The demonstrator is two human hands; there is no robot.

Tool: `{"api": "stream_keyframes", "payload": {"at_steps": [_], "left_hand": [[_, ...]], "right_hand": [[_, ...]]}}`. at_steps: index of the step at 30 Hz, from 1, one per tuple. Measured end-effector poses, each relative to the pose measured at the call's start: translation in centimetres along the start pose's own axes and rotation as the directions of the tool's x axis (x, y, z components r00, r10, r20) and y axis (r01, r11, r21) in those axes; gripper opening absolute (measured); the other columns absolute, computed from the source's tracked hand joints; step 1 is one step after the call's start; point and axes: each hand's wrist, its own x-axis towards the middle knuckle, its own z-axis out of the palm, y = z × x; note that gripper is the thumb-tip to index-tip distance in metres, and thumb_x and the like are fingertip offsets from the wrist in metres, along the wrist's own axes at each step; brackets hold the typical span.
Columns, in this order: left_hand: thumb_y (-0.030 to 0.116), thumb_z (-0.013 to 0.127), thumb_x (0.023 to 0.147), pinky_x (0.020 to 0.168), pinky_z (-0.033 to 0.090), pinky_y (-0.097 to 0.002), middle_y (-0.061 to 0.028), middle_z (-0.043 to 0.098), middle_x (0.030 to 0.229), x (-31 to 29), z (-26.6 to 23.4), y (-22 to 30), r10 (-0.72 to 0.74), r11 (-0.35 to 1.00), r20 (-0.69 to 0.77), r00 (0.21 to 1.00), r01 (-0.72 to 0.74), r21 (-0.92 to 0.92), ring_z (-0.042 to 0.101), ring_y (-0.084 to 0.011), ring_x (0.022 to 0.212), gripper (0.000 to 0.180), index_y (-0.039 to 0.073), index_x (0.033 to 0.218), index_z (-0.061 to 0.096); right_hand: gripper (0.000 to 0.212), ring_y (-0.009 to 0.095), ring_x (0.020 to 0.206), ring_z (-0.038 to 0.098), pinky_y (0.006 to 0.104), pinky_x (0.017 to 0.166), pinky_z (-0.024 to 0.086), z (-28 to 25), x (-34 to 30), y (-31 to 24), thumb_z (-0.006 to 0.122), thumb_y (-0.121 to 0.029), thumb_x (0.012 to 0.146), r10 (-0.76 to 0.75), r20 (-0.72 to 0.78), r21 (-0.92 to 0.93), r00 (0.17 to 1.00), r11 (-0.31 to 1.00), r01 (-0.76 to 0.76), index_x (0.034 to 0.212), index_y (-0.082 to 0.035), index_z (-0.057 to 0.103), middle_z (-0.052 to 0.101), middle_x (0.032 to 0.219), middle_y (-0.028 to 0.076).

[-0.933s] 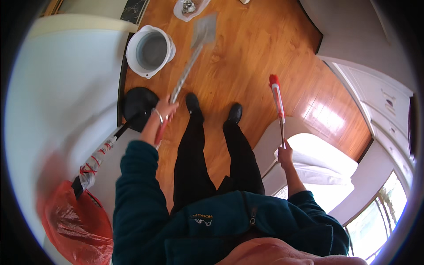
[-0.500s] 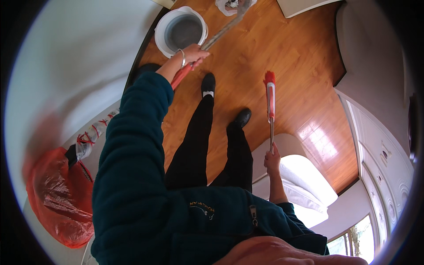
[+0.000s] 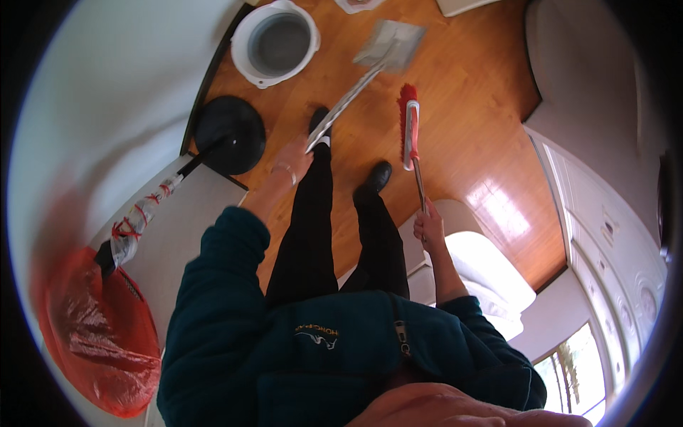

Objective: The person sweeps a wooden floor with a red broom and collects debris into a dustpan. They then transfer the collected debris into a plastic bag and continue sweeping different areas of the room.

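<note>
My left hand is closed around the long silvery handle of a dustpan. Its greyish flat pan hangs over the wooden floor, slightly smeared by motion. In my right hand is the thin metal handle of a broom, its fingers wrapped round it. The broom head is white and pink with red bristles, and it points away from me, to the right of the dustpan. The two tools are apart from each other.
A white bucket stands by the left wall. Nearer is a stand with a round black base, a plastic-wrapped pole and a red plastic bag over its top. White bedding-like material lies right of my legs, white panelled doors beyond.
My left hand has come down and nearer to me with the dustpan, so its pan now shows. The broom has shifted a little left and farther away. The black base has come into sight.
</note>
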Motion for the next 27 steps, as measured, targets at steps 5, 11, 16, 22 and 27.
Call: {"api": "stream_keyframes", "payload": {"at_steps": [5,11,16,22,27], "left_hand": [[0.013,0.059,0.082,0.075,0.049,-0.0468,-0.0206,0.061,0.093,-6.3,2.2,-0.8,-0.112,0.988,0.06,0.992,0.105,0.113,0.059,-0.0389,0.088,0.022,0.003,0.1,0.052],[0.01,0.058,0.082,0.074,0.05,-0.0469,-0.0206,0.062,0.095,-9.3,4.5,-1.0,-0.182,0.969,0.043,0.982,0.172,0.176,0.061,-0.0393,0.086,0.02,0.001,0.098,0.052],[0.01,0.057,0.082,0.073,0.05,-0.0483,-0.0206,0.063,0.095,-9.8,5.6,-1.3,-0.22,0.945,0.017,0.975,0.209,0.251,0.062,-0.0401,0.084,0.02,0.002,0.1,0.052],[0.012,0.059,0.078,0.077,0.048,-0.0489,-0.0244,0.063,0.092,-9.8,6.1,-1.4,-0.218,0.946,-0.021,0.976,0.217,0.242,0.061,-0.0416,0.087,0.031,0.001,0.105,0.053],[0.009,0.059,0.079,0.077,0.049,-0.0479,-0.0236,0.061,0.099,-10.0,6.0,-0.3,-0.212,0.947,0.004,0.977,0.205,0.246,0.061,-0.0405,0.09,0.03,0.0,0.107,0.052]], "right_hand": [[0.015,0.006,0.044,0.03,0.021,0.037,0.026,0.0,0.3,-0.4,0.044,-0.012,0.093,0.012,0.224,0.449,0.974,0.886,-0.114,0.108,-0.015,0.047,0.033,0.061,-0.004],[0.013,0.005,0.046,0.032,0.0201,0.04,0.027,-0.1,0.1,0.0,0.044,-0.015,0.095,-0.001,0.278,0.63,0.961,0.755,-0.182,0.082,-0.014,0.043,0.033,0.062,-0.005],[0.014,0.004,0.045,0.031,0.0202,0.039,0.027,-2.6,-0.9,2.3,0.044,-0.016,0.094,-0.08,0.359,0.685,0.93,0.7,-0.204,0.105,-0.013,0.052,0.034,0.062,-0.005],[0.032,0.004,0.043,0.03,0.0201,0.038,0.028,-5.7,-1.9,5.3,0.045,-0.015,0.094,-0.091,0.426,0.665,0.9,0.706,-0.244,0.126,-0.014,0.049,0.033,0.061,-0.005],[0.034,0.004,0.041,0.031,0.0203,0.038,0.03,-7.0,-2.5,6.2,0.044,-0.011,0.093,-0.119,0.422,0.652,0.899,0.729,-0.209,0.127,-0.014,0.048,0.034,0.061,-0.004]]}}
